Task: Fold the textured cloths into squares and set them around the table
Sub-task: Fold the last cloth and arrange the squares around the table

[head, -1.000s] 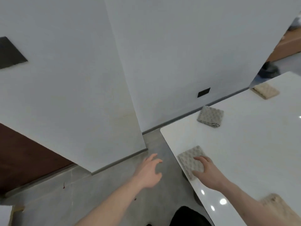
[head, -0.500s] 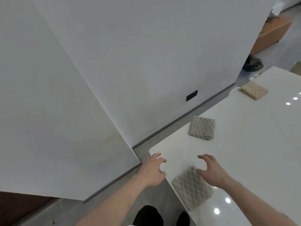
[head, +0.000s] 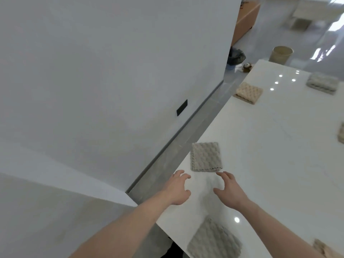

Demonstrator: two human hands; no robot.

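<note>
Several folded textured cloths lie on the white table (head: pixel 270 146). A grey folded cloth (head: pixel 206 156) sits near the table's left edge, just beyond my fingertips. Another grey cloth (head: pixel 214 239) lies near the bottom edge, between my forearms. A beige cloth (head: pixel 249 92) and a grey cloth (head: pixel 322 83) lie farther away. My left hand (head: pixel 178 189) hovers over the table edge with its fingers loosely curled, holding nothing. My right hand (head: pixel 229 190) is held with fingers spread, also holding nothing.
A white wall (head: pixel 111 71) runs close along the table's left side, with a narrow strip of grey floor (head: pixel 186 144) between. A round bin (head: pixel 281 54) and a dark bag (head: pixel 236 56) stand on the floor past the table's far end. More cloth edges show at right (head: pixel 341 133) and bottom right (head: pixel 323 249).
My right hand has lifted off the near grey cloth, which now lies behind both hands. Both hands and my view have moved forward along the table edge towards the second grey cloth.
</note>
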